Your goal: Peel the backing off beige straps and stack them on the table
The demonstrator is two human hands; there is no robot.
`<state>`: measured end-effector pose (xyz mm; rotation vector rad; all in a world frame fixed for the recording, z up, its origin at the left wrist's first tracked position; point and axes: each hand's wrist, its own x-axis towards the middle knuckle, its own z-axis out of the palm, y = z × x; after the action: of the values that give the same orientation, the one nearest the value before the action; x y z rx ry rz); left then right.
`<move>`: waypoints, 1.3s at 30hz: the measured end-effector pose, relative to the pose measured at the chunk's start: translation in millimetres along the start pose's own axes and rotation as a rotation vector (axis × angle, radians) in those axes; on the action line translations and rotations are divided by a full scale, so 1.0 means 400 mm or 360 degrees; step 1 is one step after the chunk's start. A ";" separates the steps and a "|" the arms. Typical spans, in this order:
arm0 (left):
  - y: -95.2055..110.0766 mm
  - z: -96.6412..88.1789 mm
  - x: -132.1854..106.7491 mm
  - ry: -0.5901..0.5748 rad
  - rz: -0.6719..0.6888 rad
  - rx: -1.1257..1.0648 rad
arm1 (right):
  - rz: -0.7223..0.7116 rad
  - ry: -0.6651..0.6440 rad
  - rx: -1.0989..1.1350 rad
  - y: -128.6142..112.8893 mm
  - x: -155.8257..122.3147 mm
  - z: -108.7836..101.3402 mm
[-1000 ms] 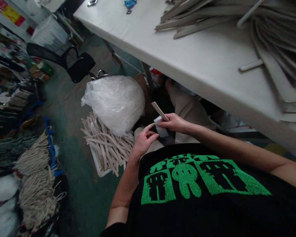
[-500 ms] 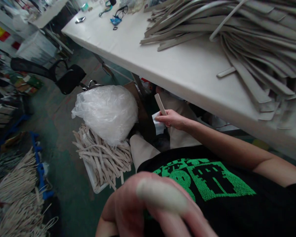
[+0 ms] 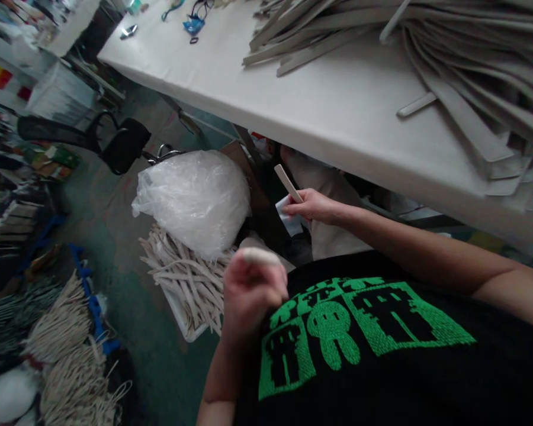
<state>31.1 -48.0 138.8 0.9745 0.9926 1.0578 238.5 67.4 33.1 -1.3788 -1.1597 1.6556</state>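
My right hand (image 3: 313,206) pinches a short, flat beige strip (image 3: 288,183) that sticks up from its fingers. A white sheet-like piece (image 3: 292,222) sits beneath the strip in the same hand. My left hand (image 3: 254,290) is raised in front of my black shirt, its fingers curled in and somewhat smeared by motion. One of its fingers has a pale covering (image 3: 261,255); nothing sticks out of the hand. Below the left hand's far side stands a white bin (image 3: 184,328) filled with beige strips (image 3: 190,278).
A pale-topped table (image 3: 320,106) bears a heap of long grey-beige strips (image 3: 462,100). A puffy clear plastic bag (image 3: 195,201) rests beside the bin. Farther left are an office chair (image 3: 124,142), a blue pallet (image 3: 91,302) and bundled cords (image 3: 71,355).
My left hand has dropped away from close to the camera toward my shirt. The right hand keeps its hold on the strip and white piece. The view has shifted slightly.
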 end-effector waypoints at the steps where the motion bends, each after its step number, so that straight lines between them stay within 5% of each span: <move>1: -0.050 -0.014 0.058 0.0072 0.0002 0.0022 | -0.0004 -0.0010 -0.0013 -0.004 -0.003 -0.001; 5: -0.227 -0.068 0.211 0.0178 -0.0188 0.0206 | -0.0006 -0.0059 -0.0070 -0.006 -0.010 0.007; 9: -0.295 -0.063 0.231 -0.0005 -0.0381 0.0459 | 0.0001 -0.0108 -0.0109 0.012 -0.002 0.024; 13: -0.308 -0.034 0.230 -0.0057 -0.0494 0.0596 | 0.0019 -0.0074 -0.0179 0.024 0.020 0.030; 18: -0.325 -0.032 0.245 0.0223 -0.0703 0.0020 | 0.0036 -0.0039 -0.0226 0.031 0.018 -0.014; 23: -0.325 -0.041 0.267 0.0496 -0.0771 -0.0521 | 0.0097 -0.0392 -0.0339 0.056 -0.080 -0.058; 27: -0.320 -0.035 0.287 0.0668 -0.0743 -0.0649 | 0.0112 -0.0741 -0.0469 0.094 -0.151 -0.038; 39: -0.321 -0.016 0.298 0.0570 -0.0678 -0.0616 | 0.0182 -0.0792 -0.0467 0.128 -0.129 -0.002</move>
<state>76.2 42.1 -4.6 0.2420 1.1660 1.0249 251.8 1.9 4.6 -1.2545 -1.6869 2.0451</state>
